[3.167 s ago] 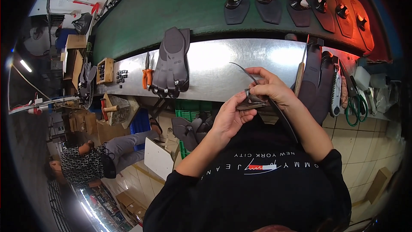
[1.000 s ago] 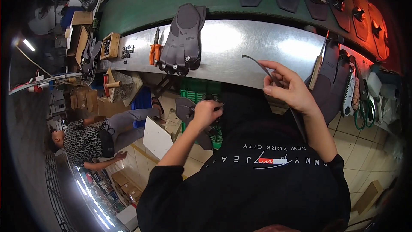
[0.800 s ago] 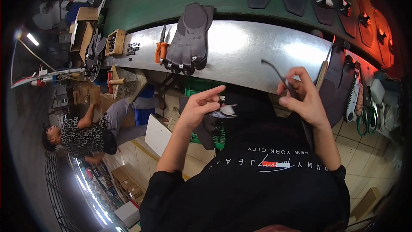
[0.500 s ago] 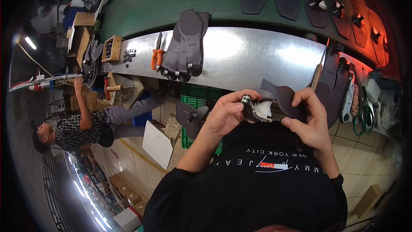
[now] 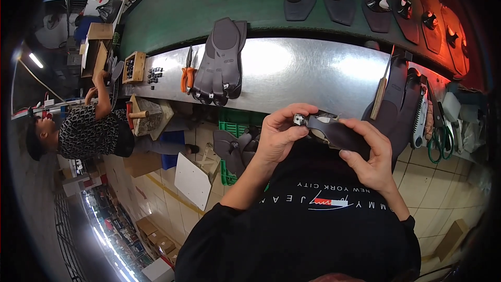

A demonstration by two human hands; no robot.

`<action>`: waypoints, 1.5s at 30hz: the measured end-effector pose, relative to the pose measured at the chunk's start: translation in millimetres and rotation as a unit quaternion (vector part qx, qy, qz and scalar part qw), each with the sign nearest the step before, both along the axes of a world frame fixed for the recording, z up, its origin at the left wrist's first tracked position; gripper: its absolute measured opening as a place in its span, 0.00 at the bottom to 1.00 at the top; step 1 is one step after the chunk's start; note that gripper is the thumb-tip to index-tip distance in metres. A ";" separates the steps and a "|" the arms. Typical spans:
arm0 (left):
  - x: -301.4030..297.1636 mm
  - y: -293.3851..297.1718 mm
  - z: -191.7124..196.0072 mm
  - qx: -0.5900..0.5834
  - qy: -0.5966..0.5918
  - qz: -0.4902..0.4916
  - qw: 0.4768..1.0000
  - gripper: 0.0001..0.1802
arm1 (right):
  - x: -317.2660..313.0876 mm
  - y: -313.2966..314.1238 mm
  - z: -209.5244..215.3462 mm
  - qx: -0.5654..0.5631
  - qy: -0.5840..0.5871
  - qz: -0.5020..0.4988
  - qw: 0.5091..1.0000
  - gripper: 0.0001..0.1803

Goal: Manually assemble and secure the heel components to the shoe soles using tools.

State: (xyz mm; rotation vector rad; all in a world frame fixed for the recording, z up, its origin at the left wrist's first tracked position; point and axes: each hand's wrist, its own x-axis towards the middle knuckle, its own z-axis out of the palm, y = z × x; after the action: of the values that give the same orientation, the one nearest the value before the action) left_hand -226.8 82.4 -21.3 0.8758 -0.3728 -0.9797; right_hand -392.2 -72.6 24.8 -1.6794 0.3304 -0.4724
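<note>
A dark, flat, curving piece (image 5: 345, 137) stretches between the left hand (image 5: 282, 134) and the right hand (image 5: 371, 152). In the left grip, a small black-and-white part (image 5: 300, 119) sits at its end, perhaps touching.

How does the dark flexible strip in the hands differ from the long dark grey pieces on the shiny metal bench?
The dark flexible strip is held by the left hand and the right hand; the long dark grey pieces lie stacked on the bench. The strip looks bent; the pieces, mostly flat. Both are dark and show small silvery parts.
</note>
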 end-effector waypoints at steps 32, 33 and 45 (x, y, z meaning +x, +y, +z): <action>5.0 0.0 4.1 0.008 -0.081 -0.029 0.996 0.20 | 7.9 -2.8 4.4 -0.102 -0.005 0.004 0.995 0.23; 5.1 0.2 4.8 0.009 -0.092 -0.033 0.995 0.21 | 7.9 -3.0 4.5 -0.119 -0.004 0.006 0.993 0.24; 5.6 2.4 9.6 -0.003 -0.266 -0.049 0.963 0.23 | 9.9 -3.6 11.4 -0.208 0.010 0.022 0.978 0.28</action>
State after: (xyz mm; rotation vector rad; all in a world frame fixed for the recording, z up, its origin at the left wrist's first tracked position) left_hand -221.1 84.9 -11.7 1.1205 -0.8832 -0.8201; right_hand -382.3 -76.1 36.2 -2.0954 0.2179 -0.5171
